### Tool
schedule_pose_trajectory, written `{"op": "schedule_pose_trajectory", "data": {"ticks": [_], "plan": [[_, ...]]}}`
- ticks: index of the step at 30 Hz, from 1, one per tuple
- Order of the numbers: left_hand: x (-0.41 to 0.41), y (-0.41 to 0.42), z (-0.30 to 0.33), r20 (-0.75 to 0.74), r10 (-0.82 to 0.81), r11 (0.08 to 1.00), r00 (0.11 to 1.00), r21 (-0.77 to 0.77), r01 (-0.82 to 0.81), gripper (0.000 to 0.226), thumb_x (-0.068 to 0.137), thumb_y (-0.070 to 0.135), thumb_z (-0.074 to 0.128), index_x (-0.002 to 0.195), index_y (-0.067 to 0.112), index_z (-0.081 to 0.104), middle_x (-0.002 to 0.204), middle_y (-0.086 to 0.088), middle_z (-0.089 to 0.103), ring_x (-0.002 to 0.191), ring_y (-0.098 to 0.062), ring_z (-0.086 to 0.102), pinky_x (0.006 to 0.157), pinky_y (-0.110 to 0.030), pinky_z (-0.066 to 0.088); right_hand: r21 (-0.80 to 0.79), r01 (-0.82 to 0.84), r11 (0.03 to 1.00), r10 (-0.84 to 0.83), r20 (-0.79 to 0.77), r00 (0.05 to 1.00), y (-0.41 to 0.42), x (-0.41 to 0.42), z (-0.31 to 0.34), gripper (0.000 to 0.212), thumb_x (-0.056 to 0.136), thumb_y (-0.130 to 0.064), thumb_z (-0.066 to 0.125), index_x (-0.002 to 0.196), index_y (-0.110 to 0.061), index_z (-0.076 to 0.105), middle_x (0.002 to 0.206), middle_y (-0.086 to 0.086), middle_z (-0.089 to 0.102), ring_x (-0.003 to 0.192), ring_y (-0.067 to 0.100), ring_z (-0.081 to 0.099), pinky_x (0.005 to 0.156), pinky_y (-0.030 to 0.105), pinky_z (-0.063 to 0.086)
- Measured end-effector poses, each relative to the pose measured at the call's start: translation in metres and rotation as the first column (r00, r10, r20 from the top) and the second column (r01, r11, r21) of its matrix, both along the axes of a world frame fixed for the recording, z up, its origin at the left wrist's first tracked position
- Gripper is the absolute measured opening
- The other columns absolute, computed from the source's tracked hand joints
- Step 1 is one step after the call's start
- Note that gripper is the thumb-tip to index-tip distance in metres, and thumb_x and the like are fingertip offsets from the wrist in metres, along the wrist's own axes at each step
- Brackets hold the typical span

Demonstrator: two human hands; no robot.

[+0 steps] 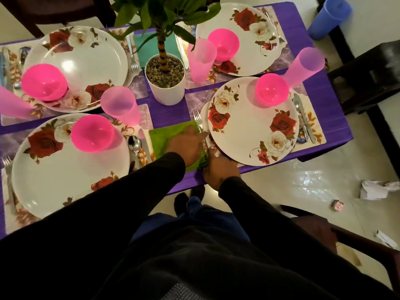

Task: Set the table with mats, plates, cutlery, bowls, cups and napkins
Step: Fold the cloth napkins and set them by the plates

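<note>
- Pressing my left hand (pixel 187 141) flat on the green napkin (pixel 166 137), fingers fairly straight, pointing toward the near-right plate (pixel 251 124).
- My right hand (pixel 218 167) sits at the napkin's near-right corner, by the table edge and the plate's rim; I cannot tell whether its fingers pinch the cloth or only rest there, since they curl out of sight.
- The napkin lies on the purple tablecloth (pixel 168 111), between the knife (pixel 144 144) of the near-left setting and the fork (pixel 200 124) of the near-right one, its long side running away from me toward the potted plant (pixel 165 81).
- The fork touches or overlaps the napkin's right edge, tines pointing away, handle partly under my hands.
- What matters next, I judge: the napkin's right edge must line up beside that fork, so any nudge goes rightward, and my left hand, already on top, is better placed to slide it.
- A teal napkin (pixel 140 50) already lies across the table behind the plant.
</note>
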State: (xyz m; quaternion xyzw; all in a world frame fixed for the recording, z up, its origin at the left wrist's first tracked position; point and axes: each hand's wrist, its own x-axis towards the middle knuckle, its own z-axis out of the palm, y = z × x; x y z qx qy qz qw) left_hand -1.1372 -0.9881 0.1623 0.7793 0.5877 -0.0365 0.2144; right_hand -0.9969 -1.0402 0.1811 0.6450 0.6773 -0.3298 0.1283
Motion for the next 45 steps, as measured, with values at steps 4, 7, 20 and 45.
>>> {"op": "schedule_pose_trajectory", "data": {"ticks": [4, 7, 20, 45], "plan": [[0.000, -0.003, -0.003, 0.025, -0.012, 0.996, 1.000, 0.090, 0.010, 0.038, 0.099, 0.021, 0.050, 0.136, 0.018, 0.057, 0.132, -0.008, 0.047, 0.102, -0.029, 0.060, 0.081, -0.041, 0.053, -0.033, 0.033, 0.999, -0.035, -0.037, 0.999, -0.001, 0.000, -0.002, 0.071, 0.088, -0.029, 0.053, 0.149, -0.017, 0.019, 0.110, 0.016, 0.065, 0.106, 0.038, 0.059, 0.089, 0.048, 0.052], [0.001, -0.003, -0.006, -0.003, -0.031, 0.995, 1.000, 0.097, 0.031, 0.033, 0.095, 0.016, 0.052, 0.127, 0.015, 0.061, 0.137, -0.005, 0.047, 0.107, -0.028, 0.060, 0.082, -0.041, 0.056, -0.041, 0.059, 0.997, -0.062, -0.061, 0.996, -0.002, -0.001, 0.000, 0.076, 0.089, -0.025, 0.055, 0.152, -0.016, 0.016, 0.115, 0.017, 0.062, 0.111, 0.037, 0.057, 0.090, 0.046, 0.049], [0.001, -0.004, 0.003, 0.015, -0.072, 0.994, 0.997, 0.088, 0.070, 0.042, 0.096, 0.011, 0.049, 0.138, 0.013, 0.053, 0.146, -0.006, 0.044, 0.116, -0.030, 0.058, 0.094, -0.043, 0.054, -0.075, 0.088, 0.993, -0.095, -0.098, 0.991, -0.004, -0.004, 0.005, 0.076, 0.089, -0.023, 0.057, 0.153, -0.016, 0.016, 0.116, 0.012, 0.064, 0.110, 0.033, 0.059, 0.083, 0.038, 0.045], [0.122, 0.014, 0.075, 0.659, 0.231, 0.887, 0.716, 0.160, -0.433, 0.011, 0.093, 0.022, 0.063, 0.096, 0.017, 0.072, 0.103, 0.005, 0.064, 0.085, -0.001, 0.058, 0.071, -0.006, 0.041, 0.369, 0.086, 0.925, 0.053, -0.351, 0.935, 0.095, 0.141, 0.074, 0.035, 0.091, -0.044, 0.045, 0.096, -0.023, 0.072, 0.085, -0.004, 0.068, 0.077, 0.016, 0.059, 0.071, 0.037, 0.051]]}}
